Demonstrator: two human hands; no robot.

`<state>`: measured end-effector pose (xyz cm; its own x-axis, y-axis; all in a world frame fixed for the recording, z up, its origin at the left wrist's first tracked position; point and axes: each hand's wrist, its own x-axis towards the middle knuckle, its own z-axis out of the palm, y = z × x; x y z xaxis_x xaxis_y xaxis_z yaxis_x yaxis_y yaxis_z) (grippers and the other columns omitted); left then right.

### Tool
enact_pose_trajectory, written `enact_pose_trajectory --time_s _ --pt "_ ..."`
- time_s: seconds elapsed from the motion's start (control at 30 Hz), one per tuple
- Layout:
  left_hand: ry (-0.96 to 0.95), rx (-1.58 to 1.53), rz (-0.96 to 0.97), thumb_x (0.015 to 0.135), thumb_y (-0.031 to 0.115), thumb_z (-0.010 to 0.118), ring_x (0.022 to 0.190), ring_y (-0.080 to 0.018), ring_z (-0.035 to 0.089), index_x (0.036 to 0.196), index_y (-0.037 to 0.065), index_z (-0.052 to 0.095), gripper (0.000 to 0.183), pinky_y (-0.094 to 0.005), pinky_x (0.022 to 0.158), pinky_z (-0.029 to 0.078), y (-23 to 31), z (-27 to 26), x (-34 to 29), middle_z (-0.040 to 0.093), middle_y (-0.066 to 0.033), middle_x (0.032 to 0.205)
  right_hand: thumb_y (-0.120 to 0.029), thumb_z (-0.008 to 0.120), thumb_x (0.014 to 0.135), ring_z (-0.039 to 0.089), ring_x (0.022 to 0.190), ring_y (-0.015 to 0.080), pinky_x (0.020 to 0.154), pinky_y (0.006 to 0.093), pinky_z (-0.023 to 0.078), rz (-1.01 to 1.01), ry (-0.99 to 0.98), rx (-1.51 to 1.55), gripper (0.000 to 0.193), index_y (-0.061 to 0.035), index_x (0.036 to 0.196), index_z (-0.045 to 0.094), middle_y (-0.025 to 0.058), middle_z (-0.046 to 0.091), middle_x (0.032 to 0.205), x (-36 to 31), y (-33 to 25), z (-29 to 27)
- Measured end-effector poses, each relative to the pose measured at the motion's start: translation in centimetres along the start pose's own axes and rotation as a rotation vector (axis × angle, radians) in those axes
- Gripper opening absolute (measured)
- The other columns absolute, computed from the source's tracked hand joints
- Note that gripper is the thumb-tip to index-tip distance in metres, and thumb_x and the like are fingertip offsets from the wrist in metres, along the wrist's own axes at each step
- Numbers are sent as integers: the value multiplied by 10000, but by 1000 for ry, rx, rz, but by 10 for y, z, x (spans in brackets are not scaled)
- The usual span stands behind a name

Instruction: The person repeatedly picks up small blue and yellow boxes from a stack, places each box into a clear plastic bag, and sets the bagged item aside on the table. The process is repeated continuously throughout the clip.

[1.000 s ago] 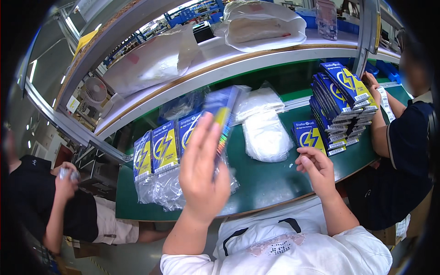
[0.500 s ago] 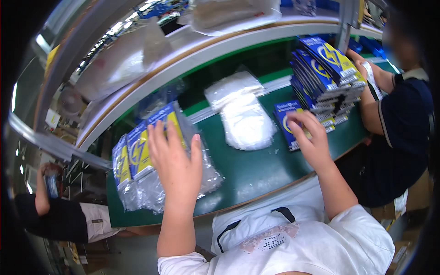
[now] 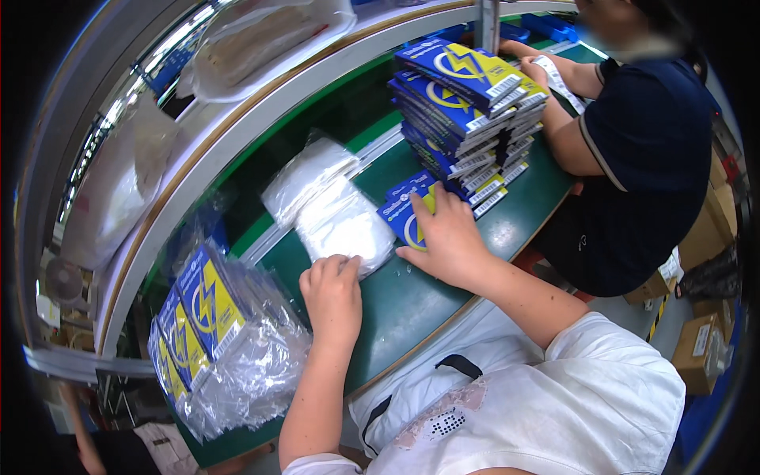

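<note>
- Box (image 3: 400,215), flat, blue and yellow, lies face up on the green table (image 3: 396,321), just beside the near left side of a tall stack of like boxes (image 3: 455,103).
- Right hand (image 3: 450,241) lies over its right part, fingers and thumb spread on it; whether they grasp it or only touch, I cannot tell.
- Clear plastic bags (image 3: 339,218) lie in a pile left of the box.
- Left hand (image 3: 332,294) has its fingers curled at the pile's near edge; whether a bag is pinched there, I cannot tell.
- Bagged boxes (image 3: 207,305) stand in a row farther left, loose plastic ends toward the person.
- Co-worker (image 3: 645,146) in a dark shirt, beyond the stack at right, holds a white strip (image 3: 556,77).
</note>
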<state>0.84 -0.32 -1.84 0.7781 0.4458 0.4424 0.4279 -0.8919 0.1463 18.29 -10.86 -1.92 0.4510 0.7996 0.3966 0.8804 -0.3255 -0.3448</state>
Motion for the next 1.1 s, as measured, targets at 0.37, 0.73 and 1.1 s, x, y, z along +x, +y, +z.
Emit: enact_pose_trajectory --time_s 0.37,0.73,1.1 --pt "171 -239 -125 841 -35 568 853 -290 538 1032 -23 617 198 -373 774 445 4 -3 3 513 -135 914 -269 754 707 520 1062 303 922 366 422 -15 164 493 634 -2 1235 523 159 523 1096 -4 -6 -24" --pt "224 -277 -251 796 21 643 1100 -369 484 1145 -23 538 368 -425 952 388 -5 4 -1 488 -193 1167 -142 580 894 619 982 154 841 267 499 504 -772 1882 479 53 1302 420 128 611 1131 -6 -10 -14" --pt "85 -318 -698 955 458 397 1398 -436 47 1404 -139 82 810 -451 1146 76 -22 24 -37 72 -341 1475 -73 555 881 584 1039 174 912 299 459 552 -582 1780 461 68 1300 424 130 589 1166 -15 -13 -3"
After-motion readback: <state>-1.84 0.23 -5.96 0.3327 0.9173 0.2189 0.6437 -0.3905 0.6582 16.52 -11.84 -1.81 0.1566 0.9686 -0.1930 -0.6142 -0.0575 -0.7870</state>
